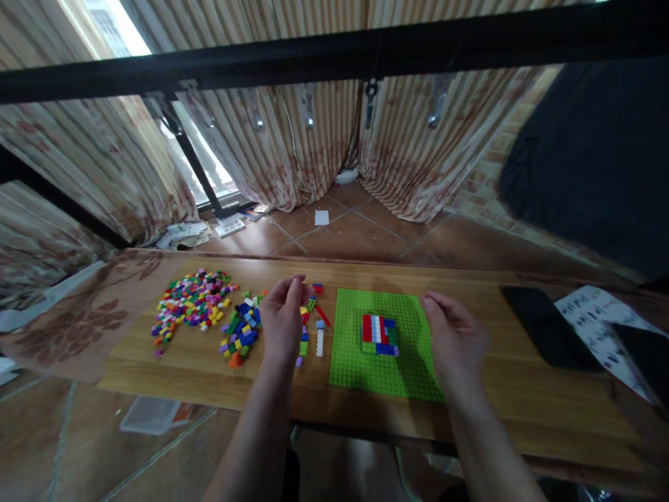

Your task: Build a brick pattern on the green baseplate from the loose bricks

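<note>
My left hand [283, 315] hovers over the loose bricks left of the green baseplate [348, 369]. Its thumb and fingers are pinched together; whatever they may hold is too small to make out. At the plate's right edge is my right hand [456, 341], also closed in a pinch, its contents hidden. On the baseplate stands a small block of toy bricks [377, 331] in red, white, blue and green; neither hand touches it. A white brick strip [320, 341] and a thin red piece [323, 315] lie between my left hand and the plate.
A large pile of mixed bricks [196, 300] and a smaller pile [243, 328] lie on the wooden table [517, 404] at left. A black flat object [546, 326] and a printed sheet [601, 328] are at right. A clear plastic box [149, 415] sits on the floor.
</note>
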Demonstrator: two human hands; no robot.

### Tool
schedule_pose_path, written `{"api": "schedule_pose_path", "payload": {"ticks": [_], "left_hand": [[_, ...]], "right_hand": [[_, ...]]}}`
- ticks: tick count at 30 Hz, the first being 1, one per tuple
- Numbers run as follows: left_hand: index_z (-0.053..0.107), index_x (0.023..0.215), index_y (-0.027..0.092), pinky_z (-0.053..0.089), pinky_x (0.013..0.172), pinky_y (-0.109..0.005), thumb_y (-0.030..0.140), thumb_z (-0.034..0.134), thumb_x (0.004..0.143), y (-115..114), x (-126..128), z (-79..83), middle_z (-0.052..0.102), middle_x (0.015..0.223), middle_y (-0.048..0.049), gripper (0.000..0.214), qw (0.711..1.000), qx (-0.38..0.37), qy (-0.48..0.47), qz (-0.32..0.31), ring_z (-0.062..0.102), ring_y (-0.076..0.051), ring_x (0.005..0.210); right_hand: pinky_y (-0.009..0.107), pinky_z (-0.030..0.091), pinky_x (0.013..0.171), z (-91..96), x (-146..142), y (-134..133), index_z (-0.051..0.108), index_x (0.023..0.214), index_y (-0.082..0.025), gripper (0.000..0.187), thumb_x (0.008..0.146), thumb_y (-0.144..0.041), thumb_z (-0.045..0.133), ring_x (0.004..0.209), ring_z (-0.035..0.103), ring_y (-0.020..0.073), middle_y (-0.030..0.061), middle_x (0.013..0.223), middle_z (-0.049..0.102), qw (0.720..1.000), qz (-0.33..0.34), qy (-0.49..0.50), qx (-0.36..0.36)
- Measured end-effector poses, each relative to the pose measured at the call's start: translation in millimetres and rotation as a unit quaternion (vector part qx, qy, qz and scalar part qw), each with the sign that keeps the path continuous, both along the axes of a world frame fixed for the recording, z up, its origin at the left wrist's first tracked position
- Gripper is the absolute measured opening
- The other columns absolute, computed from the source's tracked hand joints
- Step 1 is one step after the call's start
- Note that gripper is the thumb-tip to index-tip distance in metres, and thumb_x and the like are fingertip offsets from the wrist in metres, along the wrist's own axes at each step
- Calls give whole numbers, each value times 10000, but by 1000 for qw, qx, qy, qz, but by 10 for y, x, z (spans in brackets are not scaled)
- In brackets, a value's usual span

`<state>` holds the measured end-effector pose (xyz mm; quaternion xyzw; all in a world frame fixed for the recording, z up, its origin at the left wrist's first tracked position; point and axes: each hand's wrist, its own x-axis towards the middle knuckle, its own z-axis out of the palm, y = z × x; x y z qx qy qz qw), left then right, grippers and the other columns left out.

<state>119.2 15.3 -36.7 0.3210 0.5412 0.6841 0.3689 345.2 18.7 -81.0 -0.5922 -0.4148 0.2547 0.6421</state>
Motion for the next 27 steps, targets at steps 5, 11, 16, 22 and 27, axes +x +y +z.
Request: {"api": "schedule_pose_path", "payload": {"ticks": [5,11,16,22,27], "left_hand": [[670,832,131,444,582,-178,334,718,696,-56,-301,77,598,585,38,249,989,35,-127,72,561,-66,549],[620,802,140,433,536,-149,217,687,737,-138,-750,115,539,546,73,121,950,40,-292,100,528,-36,497],[604,802,143,430,509,-144,138,637,778,-206,-965,137,528,517,80,41,929,20,-357,92,541,-38,481],[611,830,135,434,495,-157,116,510,870,-231,-1054,188,535,507,64,110,911,-1,-401,95,548,-52,470],[616,856,144,441,502,-160,90,531,844,-259,-1110,189,544,514,66,101,907,2,-411,90,553,-56,469]], "right_hand": [[345,530,748,156,-273,-159,722,873,-189,184,840,-343,628,755,658,183,48,822,718,980,-28,-168,106],[318,527,759,131,-817,-462,684,981,-242,185,864,-137,587,803,664,173,25,869,716,917,217,-282,181],[322,514,760,-47,-1177,-510,663,963,-225,161,906,-145,535,840,638,177,44,893,696,886,318,-303,151],[333,487,783,-169,-1320,-523,660,928,-207,147,925,-180,515,856,618,194,52,889,683,871,327,-354,97],[337,472,796,-222,-1330,-558,659,928,-199,133,901,-155,537,871,605,205,55,889,680,859,329,-384,81]]}}
